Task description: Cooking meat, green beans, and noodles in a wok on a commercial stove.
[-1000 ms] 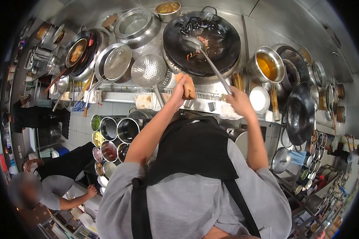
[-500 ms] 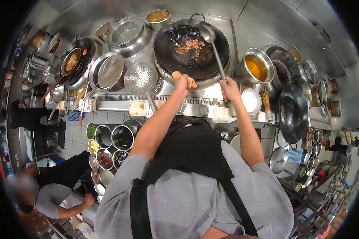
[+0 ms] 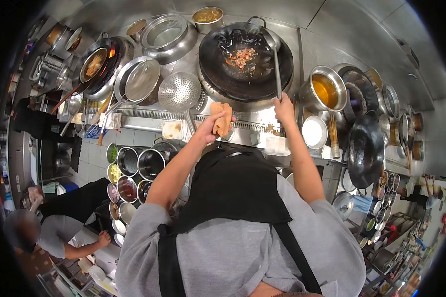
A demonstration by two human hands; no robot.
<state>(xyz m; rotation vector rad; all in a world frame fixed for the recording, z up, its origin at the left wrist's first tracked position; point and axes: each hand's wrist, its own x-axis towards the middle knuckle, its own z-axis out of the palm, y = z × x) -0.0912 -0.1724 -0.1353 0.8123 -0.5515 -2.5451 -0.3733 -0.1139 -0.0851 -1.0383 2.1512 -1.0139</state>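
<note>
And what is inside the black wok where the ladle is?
Reddish and pale food pieces lie in the wok. The ladle covers a strip at its right; what is beneath cannot be seen.

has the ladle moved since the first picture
Yes. Against the wok, the ladle has swung from the food toward the far right side.

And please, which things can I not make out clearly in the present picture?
All in the head view:
Handle end of the ladle: hidden by the right grip.
Palm of the left grip: covered by the folded orange-brown cloth.
Food bits in the black wok: too small to identify.
Co-worker's head, lower left: blurred.
</note>
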